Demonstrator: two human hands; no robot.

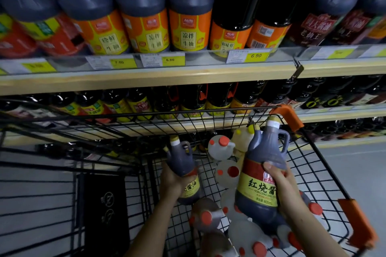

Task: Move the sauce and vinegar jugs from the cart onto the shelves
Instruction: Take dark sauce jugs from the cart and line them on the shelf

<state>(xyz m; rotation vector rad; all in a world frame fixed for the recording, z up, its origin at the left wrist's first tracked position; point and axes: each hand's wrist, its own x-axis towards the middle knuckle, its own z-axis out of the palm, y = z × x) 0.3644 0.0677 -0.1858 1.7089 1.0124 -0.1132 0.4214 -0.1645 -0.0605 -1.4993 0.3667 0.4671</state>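
While the shelf jugs (189,27) are being cut off at their tops, the left hand (174,179) and right hand (278,183) are each curling fingers round a dark sauce jug (260,173) above the wire cart (325,173), other jug (182,162) toward its left side; pale jugs (221,148) are lying half-hidden beneath, grey floor beyond.

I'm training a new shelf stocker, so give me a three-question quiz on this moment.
1. True or false: each hand grips a dark sauce jug.
2. Which hand's jug shows more of its yellow label? A left hand B right hand
3. What colour are the caps on the pale jugs in the cart?

Key: 1 true. 2 B, the right jug; the left jug is mostly covered. 3 orange-red.
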